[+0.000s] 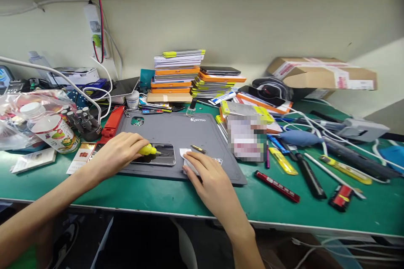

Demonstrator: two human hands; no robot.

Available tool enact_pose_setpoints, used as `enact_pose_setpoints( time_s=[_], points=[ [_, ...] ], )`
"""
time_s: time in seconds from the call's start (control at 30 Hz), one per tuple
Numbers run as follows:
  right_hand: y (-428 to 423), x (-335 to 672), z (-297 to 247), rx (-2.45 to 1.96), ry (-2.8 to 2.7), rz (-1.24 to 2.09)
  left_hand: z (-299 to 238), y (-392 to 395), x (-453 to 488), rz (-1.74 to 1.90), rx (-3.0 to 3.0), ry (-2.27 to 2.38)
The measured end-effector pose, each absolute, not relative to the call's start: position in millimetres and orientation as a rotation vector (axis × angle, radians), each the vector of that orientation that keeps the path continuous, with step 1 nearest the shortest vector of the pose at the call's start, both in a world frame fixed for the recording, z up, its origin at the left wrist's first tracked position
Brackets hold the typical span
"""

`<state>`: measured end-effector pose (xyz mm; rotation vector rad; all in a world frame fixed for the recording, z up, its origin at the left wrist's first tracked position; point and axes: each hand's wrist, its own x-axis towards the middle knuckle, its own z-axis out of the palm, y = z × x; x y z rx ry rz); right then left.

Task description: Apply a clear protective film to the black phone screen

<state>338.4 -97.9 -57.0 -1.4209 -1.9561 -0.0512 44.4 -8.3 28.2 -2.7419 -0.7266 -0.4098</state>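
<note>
A dark phone (pixel 162 157) lies flat on the grey work mat (pixel 205 134), its right end showing. My left hand (pixel 128 151) is closed around a small yellow needle-tip bottle (pixel 148 150), whose tip points right, over the phone's surface. My fingers cover the rest of the bottle. To the right of the phone, my right hand (pixel 203 172) rests on the mat with its fingers pressed on a folded white wipe (pixel 184 154). Just above those fingers lies a small gold and black part (pixel 198 149), which I cannot name.
Stacked flat boxes (pixel 176 75) stand by the wall. A red clamp-like holder (pixel 112 124) and screwdriver stand (pixel 90 130) sit left of the mat. On the right lie a red pen-like tool (pixel 277 186), a blue air blower (pixel 299 137), cables, and a cardboard box (pixel 322 73).
</note>
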Motion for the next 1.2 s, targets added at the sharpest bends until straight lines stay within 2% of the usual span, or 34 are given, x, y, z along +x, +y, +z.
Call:
enact_pose_setpoints(
  time_s=[0.63,1.2],
  points=[
    [-98,338,-60,-1.45,-1.958,-0.082,27,-29,-50,-0.42,-2.653,-0.976],
    [-97,338,-58,-1.458,-1.946,-0.014,32,-9,37,-0.439,-2.703,-0.745]
  ],
)
